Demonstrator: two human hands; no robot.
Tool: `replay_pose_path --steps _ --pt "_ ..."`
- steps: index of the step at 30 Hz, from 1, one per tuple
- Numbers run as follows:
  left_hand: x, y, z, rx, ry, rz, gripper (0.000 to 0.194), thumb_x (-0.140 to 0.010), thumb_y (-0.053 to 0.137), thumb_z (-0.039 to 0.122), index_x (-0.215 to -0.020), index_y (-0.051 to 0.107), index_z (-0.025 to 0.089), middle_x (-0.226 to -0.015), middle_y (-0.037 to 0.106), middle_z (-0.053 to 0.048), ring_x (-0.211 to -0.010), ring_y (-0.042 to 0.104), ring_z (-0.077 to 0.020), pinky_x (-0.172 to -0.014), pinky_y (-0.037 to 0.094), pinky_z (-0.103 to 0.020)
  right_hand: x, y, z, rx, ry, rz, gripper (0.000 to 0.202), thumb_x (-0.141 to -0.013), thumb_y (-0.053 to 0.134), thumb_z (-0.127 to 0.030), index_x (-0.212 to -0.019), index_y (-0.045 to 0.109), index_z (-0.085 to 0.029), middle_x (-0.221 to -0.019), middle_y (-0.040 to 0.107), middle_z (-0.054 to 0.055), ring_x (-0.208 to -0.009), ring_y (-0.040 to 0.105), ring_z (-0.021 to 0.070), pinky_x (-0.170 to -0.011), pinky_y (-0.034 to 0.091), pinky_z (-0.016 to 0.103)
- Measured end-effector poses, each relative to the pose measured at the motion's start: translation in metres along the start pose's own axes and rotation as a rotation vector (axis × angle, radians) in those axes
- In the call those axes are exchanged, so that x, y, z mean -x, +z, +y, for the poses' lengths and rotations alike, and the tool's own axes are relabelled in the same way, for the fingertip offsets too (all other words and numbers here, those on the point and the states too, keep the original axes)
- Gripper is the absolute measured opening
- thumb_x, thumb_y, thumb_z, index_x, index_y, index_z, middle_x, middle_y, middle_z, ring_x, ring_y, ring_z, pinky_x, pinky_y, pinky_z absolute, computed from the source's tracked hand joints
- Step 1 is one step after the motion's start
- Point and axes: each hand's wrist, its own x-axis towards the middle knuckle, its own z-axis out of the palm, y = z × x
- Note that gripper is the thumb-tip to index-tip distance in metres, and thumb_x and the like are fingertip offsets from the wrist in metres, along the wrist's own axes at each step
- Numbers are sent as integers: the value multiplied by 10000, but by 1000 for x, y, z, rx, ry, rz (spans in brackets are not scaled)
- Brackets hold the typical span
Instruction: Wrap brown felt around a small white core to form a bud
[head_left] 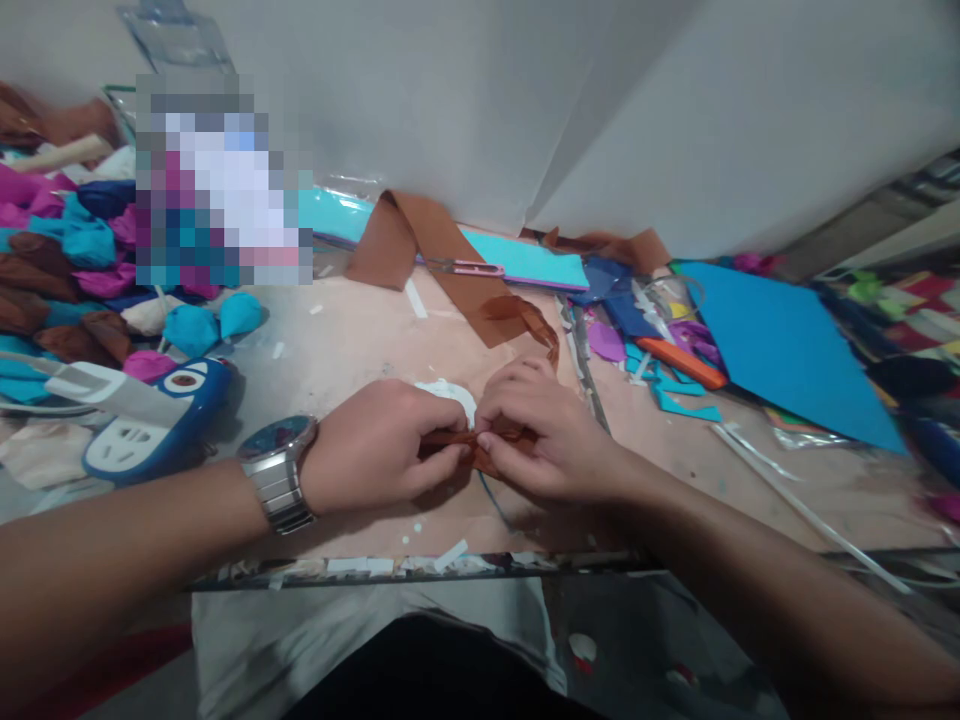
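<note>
Both thumbs and forefingers meet on a folded edge of brown crepe paper (489,462). My left hand (379,440), with a metal watch (279,470) on its wrist, pinches the paper from the left. From the right, my right hand (544,430) pinches the same piece, fingertips almost touching the left ones. A long brown strip (450,260) runs back from behind my right hand, twisted at its near end and flat farther off. Partly hidden behind the fingers lies a white patch (450,395), perhaps glue. Pink-handled snips (465,267) rest across the strip.
Many crumpled paper bundles (86,270) and a blue power socket (157,420) crowd the left. On the right are a blue sheet (795,350), an orange cutter (681,362) and paper scraps. A white wall (465,100) closes off the back; the table's front edge (420,572) is near.
</note>
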Motion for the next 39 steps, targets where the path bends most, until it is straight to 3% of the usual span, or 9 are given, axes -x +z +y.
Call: replay_pose_path --steps 11,18,25,31,39 --pt "3 -2 4 60 5 -28 296 -989 528 346 -877 749 184 -757 739 -30 -664 628 -145 -654 397 -261 0 0 -3 7 -3 -51 85 -875 558 -153 -820 586 -212 -781 644 7 -887 582 196 -944 360 433" --pt "2 -3 2 39 -35 -9 321 -992 560 381 -827 757 189 -719 728 -19 -597 587 -124 -601 362 -249 1 0 -2 3 8 -11 74 -865 606 -145 -836 622 -211 -813 662 13 -906 600 195 -951 377 427" --pt "-2 -6 1 231 -89 -89 306 -988 541 339 -797 716 175 -675 685 3 -615 566 -123 -604 373 -245 0 -4 -1 45 22 -12 60 -869 612 -169 -831 625 -214 -802 674 16 -890 591 205 -930 391 431" --pt "-2 -3 -4 237 -119 -81 336 -1008 527 370 -837 738 171 -700 696 -2 -643 579 -129 -617 379 -252 -1 -8 -1 63 35 -37 72 -914 635 -211 -935 698 -239 -874 734 24 -952 604 226 -964 361 460" --pt "-4 -4 -7 305 -116 -124 328 -1017 506 356 -858 730 176 -730 695 11 -654 554 -123 -618 372 -253 -3 -11 -1 131 55 -50 84 -921 621 -205 -842 648 -217 -810 691 9 -926 591 210 -991 343 453"
